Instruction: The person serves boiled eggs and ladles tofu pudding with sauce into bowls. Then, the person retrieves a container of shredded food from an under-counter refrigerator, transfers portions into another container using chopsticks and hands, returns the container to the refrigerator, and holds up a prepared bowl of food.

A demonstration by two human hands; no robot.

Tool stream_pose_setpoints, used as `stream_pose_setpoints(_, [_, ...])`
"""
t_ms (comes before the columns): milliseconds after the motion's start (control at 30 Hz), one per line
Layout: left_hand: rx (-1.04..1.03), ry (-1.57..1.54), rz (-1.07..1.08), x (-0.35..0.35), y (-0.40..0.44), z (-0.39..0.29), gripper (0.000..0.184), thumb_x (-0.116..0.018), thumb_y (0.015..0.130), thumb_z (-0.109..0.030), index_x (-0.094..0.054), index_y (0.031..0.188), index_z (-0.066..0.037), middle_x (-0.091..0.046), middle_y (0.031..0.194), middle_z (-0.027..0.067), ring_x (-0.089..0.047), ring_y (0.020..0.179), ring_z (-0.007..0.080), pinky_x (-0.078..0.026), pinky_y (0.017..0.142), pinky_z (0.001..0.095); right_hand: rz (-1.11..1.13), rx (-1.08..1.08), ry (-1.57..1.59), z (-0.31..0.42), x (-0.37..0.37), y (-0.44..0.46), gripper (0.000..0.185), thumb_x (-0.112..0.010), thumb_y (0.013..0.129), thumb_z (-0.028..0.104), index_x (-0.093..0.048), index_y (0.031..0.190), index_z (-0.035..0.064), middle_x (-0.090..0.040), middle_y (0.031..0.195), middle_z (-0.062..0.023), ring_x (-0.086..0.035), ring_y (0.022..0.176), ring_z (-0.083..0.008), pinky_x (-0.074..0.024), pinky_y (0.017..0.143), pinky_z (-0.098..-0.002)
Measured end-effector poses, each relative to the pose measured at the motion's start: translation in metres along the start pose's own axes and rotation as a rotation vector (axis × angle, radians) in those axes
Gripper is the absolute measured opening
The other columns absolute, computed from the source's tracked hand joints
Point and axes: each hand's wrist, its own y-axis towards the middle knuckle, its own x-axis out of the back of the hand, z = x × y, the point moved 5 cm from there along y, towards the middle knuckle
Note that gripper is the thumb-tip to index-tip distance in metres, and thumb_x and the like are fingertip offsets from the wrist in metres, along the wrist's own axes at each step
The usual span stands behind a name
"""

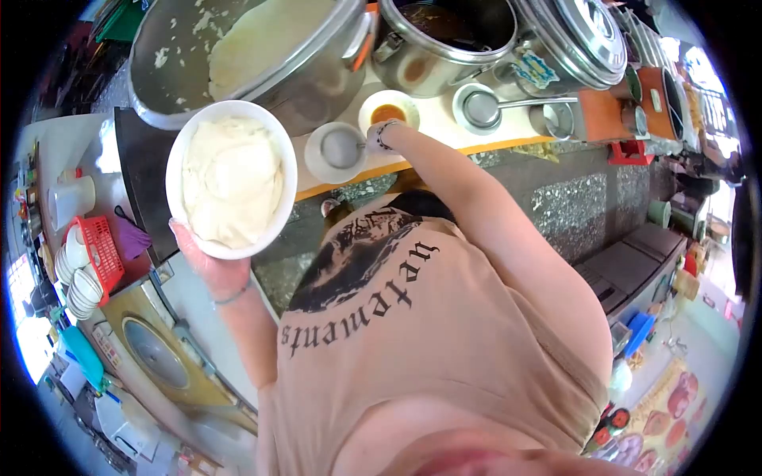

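Note:
My left hand [208, 255] holds up a white bowl [290, 170], its fingers wrapped under the near side. The bowl is filled with soft, smooth white food [232, 181] that looks like tofu pudding. Over the counter, my right hand [379, 136] is closed at the handle of a round metal ladle [341, 148]. The ladle's head lies in a small white bowl [317, 171]. Just beyond this hand is another bowl [407, 106] with orange-brown liquid. My right fingers are partly hidden by the wrist.
A large steel pot [321, 91] with white contents stands behind the raised bowl. To its right are a steel pot of dark liquid [444, 67] and a lidded pot [583, 40]. A second ladle [482, 109] rests in a bowl. A red dish basket [103, 254] is at left.

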Motion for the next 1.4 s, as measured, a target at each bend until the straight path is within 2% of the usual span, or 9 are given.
stream_pose_setpoints(200, [-0.063,0.0,-0.089,-0.008,0.007,-0.061,0.063,-0.026,0.1,-0.047,-0.029,0.142,0.0,-0.038,0.143,0.0163,-0.041,0.129,0.0301,-0.035,0.107,0.0437,-0.458,0.274,0.252,0.078,0.168,-0.216,0.028,-0.049,0.088,0.024,-0.067,0.098,0.0049,-0.067,0.099,-0.0165,-0.064,0.09,-0.0311,-0.0496,0.084,-0.0413])
stream_pose_setpoints(233, [-0.076,0.0,-0.103,-0.001,0.005,-0.068,0.063,-0.026,0.1,-0.047,-0.029,0.142,0.0,-0.038,0.143,0.0163,-0.041,0.129,0.0301,-0.035,0.107,0.0437,-0.641,0.208,0.3,0.065,0.189,-0.216,0.028,-0.05,0.088,0.026,-0.065,0.098,0.0041,-0.066,0.097,-0.0149,-0.064,0.086,-0.0304,-0.0509,0.082,-0.0416])
stream_pose_setpoints(267, [-0.085,-0.009,-0.117,0.004,0.007,-0.075,0.063,-0.025,0.1,-0.046,-0.029,0.142,0.0,-0.038,0.143,0.0164,-0.041,0.13,0.0303,-0.035,0.108,0.0438,-0.901,0.266,-0.182,0.061,0.215,-0.218,0.028,-0.051,0.09,0.028,-0.065,0.099,0.0062,-0.067,0.098,-0.014,-0.064,0.087,-0.0296,-0.052,0.08,-0.0412])
stream_pose_setpoints(333, [-0.107,-0.019,-0.148,0.018,0.015,-0.084,0.062,-0.025,0.1,-0.046,-0.029,0.142,0.0,-0.038,0.143,0.0166,-0.041,0.13,0.0305,-0.035,0.108,0.044,-1.033,0.01,0.219,0.031,0.267,-0.201,0.026,-0.05,0.092,0.025,-0.065,0.1,0.006,-0.067,0.102,-0.0124,-0.064,0.094,-0.03,-0.0521,0.079,-0.0434])
stream_pose_setpoints(433, [-0.122,-0.071,-0.156,0.028,0.021,-0.099,0.063,-0.029,0.099,-0.046,-0.028,0.143,-0.001,-0.038,0.143,0.0175,-0.043,0.128,0.0315,-0.036,0.107,0.0458,-0.4,-0.211,-0.069,0.033,0.282,-0.127,0.044,-0.059,0.085,0.042,-0.065,0.113,0.0091,-0.064,0.11,-0.0187,-0.062,0.1,-0.0326,-0.0487,0.087,-0.0402])
stream_pose_setpoints(500, [-0.08,-0.075,-0.138,0.007,0.02,-0.117,0.061,-0.028,0.1,-0.045,-0.029,0.142,-0.001,-0.04,0.141,0.018,-0.044,0.127,0.0314,-0.037,0.107,0.0454,-0.265,-0.227,-0.178,0.043,0.281,-0.11,0.055,-0.065,0.078,0.045,-0.062,0.12,0.0102,-0.061,0.12,-0.0167,-0.059,0.111,-0.0291,-0.045,0.095,-0.0394])
stream_pose_setpoints(633, [-0.009,-0.163,-0.146,-0.01,0.032,-0.122,0.06,-0.026,0.1,-0.043,-0.029,0.141,0.0,-0.042,0.14,0.0183,-0.045,0.126,0.0314,-0.038,0.106,0.0446,-0.14,-0.192,-0.269,0.012,0.29,-0.053,0.037,-0.061,0.081,0.021,-0.066,0.116,0.0089,-0.059,0.126,-0.0127,-0.057,0.116,-0.0288,-0.0444,0.097,-0.0397])
stream_pose_setpoints(867, [0.042,-0.143,0.042,0.011,0.05,-0.128,0.061,-0.03,0.099,-0.044,-0.03,0.14,0.002,-0.044,0.138,0.0166,-0.045,0.125,0.0284,-0.037,0.106,0.041,-0.191,-0.025,-0.227,0.109,0.303,-0.18,0.032,-0.047,0.087,0.023,-0.069,0.1,0.0044,-0.067,0.101,-0.0186,-0.065,0.09,-0.0335,-0.0501,0.079,-0.0407])
stream_pose_setpoints(1400, [0.223,-0.158,0.102,0.003,0.086,-0.104,0.059,-0.034,0.1,-0.043,-0.033,0.138,0.001,-0.043,0.138,0.0178,-0.045,0.126,0.0279,-0.038,0.106,0.0403,-0.551,-0.151,0.132,0.121,0.292,-0.346,0.047,-0.053,0.088,0.035,-0.055,0.113,-0.0046,-0.062,0.108,-0.0231,-0.061,0.098,-0.0324,-0.0453,0.087,-0.0398])
